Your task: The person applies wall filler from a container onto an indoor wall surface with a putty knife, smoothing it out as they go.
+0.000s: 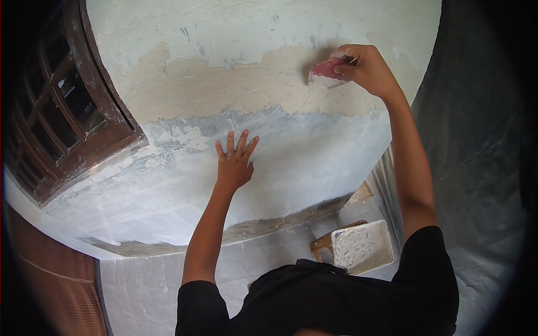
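My right hand point(364, 68) is closed around a red putty scraper point(327, 73), whose lower edge is coated with white paste. The scraper lies against the upper right part of the wall point(269, 168), on a beige patch point(224, 87) between paler areas. Lower and to the left, my left hand point(235, 162) rests on the smoother whitish surface with its fingers spread, holding nothing. Rough, ragged borders separate the beige patch from the pale coats above and below.
A brown wooden window frame point(103, 106) with panes stands at the left. Below right, a tray of white paste point(363, 246) sits by a brown stool point(320, 244) on grey floor tiles point(224, 269). Plastic sheeting point(471, 157) hangs at the right; a reddish-brown woven surface point(61, 280) lies lower left.
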